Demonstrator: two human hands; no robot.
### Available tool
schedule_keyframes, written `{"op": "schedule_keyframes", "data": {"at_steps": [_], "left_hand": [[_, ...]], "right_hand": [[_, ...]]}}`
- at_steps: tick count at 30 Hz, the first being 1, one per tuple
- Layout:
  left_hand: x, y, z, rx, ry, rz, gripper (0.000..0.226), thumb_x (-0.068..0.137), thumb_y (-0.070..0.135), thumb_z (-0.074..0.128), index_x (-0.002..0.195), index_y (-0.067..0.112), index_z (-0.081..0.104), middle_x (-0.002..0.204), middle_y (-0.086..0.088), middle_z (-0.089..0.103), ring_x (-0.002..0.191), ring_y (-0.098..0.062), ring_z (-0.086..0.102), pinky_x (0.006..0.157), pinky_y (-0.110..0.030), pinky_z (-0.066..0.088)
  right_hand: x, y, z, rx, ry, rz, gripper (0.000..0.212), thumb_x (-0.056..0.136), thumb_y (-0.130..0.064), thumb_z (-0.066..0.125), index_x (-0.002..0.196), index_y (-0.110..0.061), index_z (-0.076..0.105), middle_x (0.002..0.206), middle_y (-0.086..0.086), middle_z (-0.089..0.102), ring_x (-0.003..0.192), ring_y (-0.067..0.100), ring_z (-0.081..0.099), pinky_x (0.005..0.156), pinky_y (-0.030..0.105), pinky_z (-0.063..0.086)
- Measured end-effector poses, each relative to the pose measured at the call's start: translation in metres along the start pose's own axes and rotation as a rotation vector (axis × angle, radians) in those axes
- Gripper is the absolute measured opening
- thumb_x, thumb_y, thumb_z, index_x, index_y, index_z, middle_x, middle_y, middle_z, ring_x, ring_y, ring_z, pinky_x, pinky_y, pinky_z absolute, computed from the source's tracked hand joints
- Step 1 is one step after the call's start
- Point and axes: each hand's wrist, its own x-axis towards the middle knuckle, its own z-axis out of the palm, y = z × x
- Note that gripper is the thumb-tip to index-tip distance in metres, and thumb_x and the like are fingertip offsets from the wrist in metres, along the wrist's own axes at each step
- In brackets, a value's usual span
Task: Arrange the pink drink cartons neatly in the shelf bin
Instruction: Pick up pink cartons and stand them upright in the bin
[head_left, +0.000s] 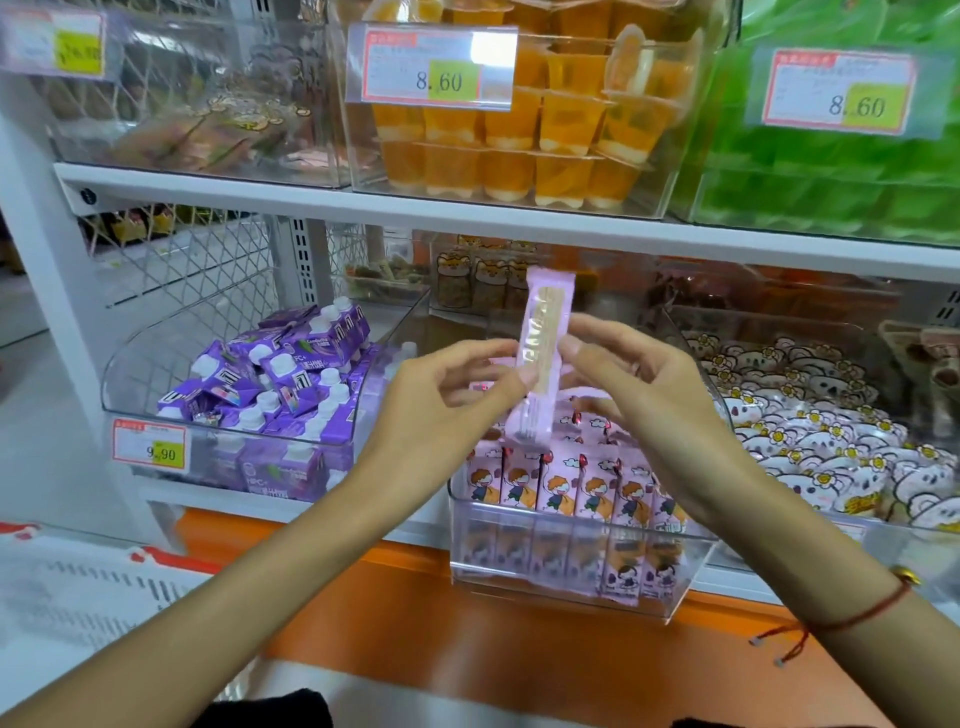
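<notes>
Both hands pinch one pink carton (545, 358) upright between them, the left hand (452, 384) on its left edge, the right hand (628, 379) on its right. Just below them, more pink cartons stand in the clear bin (571, 592).

1 pink drink carton (543, 358) is upright in the air above the clear shelf bin (571, 592), narrow side toward the camera, pinched between the left hand (447, 395) and right hand (639, 384). In the bin, a row of pink cartons (566, 488) stands upright, cartoon faces forward.
</notes>
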Motion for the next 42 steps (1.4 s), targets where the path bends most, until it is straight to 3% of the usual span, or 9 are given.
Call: {"op": "schedule_keyframes", "data": {"at_steps": [7,12,18,21,31,34,36,39,42], "left_hand": [[-0.003,0.003,0.005,-0.173,-0.035,-0.329,0.024,0.087,0.032,0.067,0.104,0.017,0.073,0.082,-0.001,0.076,0.069,-0.014,0.067,0.06,-0.023,0.059],[-0.004,-0.001,0.004,-0.148,-0.077,-0.243,0.02,0.09,0.026,0.063,0.109,0.028,0.065,0.089,0.004,0.076,0.077,-0.005,0.07,0.071,-0.024,0.059],[-0.006,-0.001,0.004,0.178,-0.077,0.035,0.037,0.085,0.037,0.067,0.118,0.049,0.057,0.114,0.02,0.064,0.105,0.003,0.058,0.087,-0.021,0.05],[-0.005,-0.004,0.003,0.277,-0.037,0.116,0.044,0.085,0.033,0.069,0.123,0.048,0.053,0.11,0.014,0.057,0.101,-0.004,0.057,0.088,-0.032,0.051],[0.001,0.002,-0.003,-0.078,-0.209,-0.024,0.023,0.097,0.015,0.049,0.111,0.032,0.058,0.088,0.012,0.071,0.072,0.005,0.063,0.063,-0.007,0.046],[-0.001,0.004,0.0,-0.109,-0.228,-0.038,0.024,0.098,0.015,0.047,0.108,0.031,0.062,0.098,-0.005,0.07,0.079,-0.004,0.065,0.066,-0.013,0.052],[0.0,0.002,-0.003,-0.009,-0.108,0.032,0.024,0.098,0.017,0.049,0.102,0.033,0.065,0.102,0.006,0.072,0.094,-0.006,0.065,0.082,-0.018,0.052],[0.003,-0.006,-0.013,0.149,0.154,0.057,0.021,0.096,0.019,0.054,0.094,0.035,0.067,0.095,0.018,0.069,0.092,0.002,0.061,0.082,-0.015,0.046],[0.001,-0.022,-0.015,0.272,0.195,-0.061,0.018,0.094,0.023,0.057,0.109,0.03,0.063,0.109,0.012,0.065,0.099,-0.004,0.059,0.088,-0.025,0.047]], "right_hand": [[0.001,0.005,0.004,0.046,-0.007,0.228,0.021,0.089,-0.028,0.064,0.103,-0.013,0.07,0.068,-0.003,0.067,0.057,0.006,0.06,0.056,0.015,0.053],[0.001,0.004,0.001,0.094,-0.044,0.232,0.037,0.087,-0.027,0.065,0.122,-0.018,0.061,0.105,0.008,0.073,0.081,0.013,0.066,0.065,0.019,0.054],[-0.001,0.004,0.001,0.046,-0.068,0.152,0.029,0.088,-0.024,0.064,0.115,-0.014,0.065,0.106,0.007,0.072,0.088,0.017,0.066,0.072,0.022,0.057],[-0.002,0.005,0.003,0.06,-0.026,0.124,0.033,0.085,-0.023,0.068,0.115,-0.012,0.062,0.104,0.011,0.072,0.09,0.022,0.069,0.076,0.026,0.058],[-0.004,-0.002,-0.005,0.236,-0.165,0.08,0.044,0.081,-0.023,0.061,0.125,-0.021,0.057,0.116,-0.001,0.068,0.104,0.01,0.065,0.089,0.026,0.054],[-0.003,0.003,-0.005,0.29,-0.068,0.095,0.061,0.074,-0.022,0.069,0.131,-0.011,0.051,0.111,0.002,0.068,0.095,0.008,0.067,0.079,0.023,0.053],[-0.002,0.006,-0.007,0.448,0.007,0.16,0.081,0.071,-0.019,0.072,0.142,-0.006,0.037,0.11,0.005,0.069,0.097,0.011,0.068,0.08,0.022,0.055],[0.008,0.013,-0.015,0.555,0.199,0.258,0.055,0.076,-0.014,0.071,0.125,0.001,0.052,0.09,0.004,0.073,0.102,0.016,0.068,0.078,0.019,0.057],[0.032,0.021,-0.018,0.455,0.418,0.29,0.04,0.086,-0.005,0.065,0.123,0.007,0.053,0.102,0.012,0.07,0.097,0.019,0.067,0.073,0.018,0.057]]}}
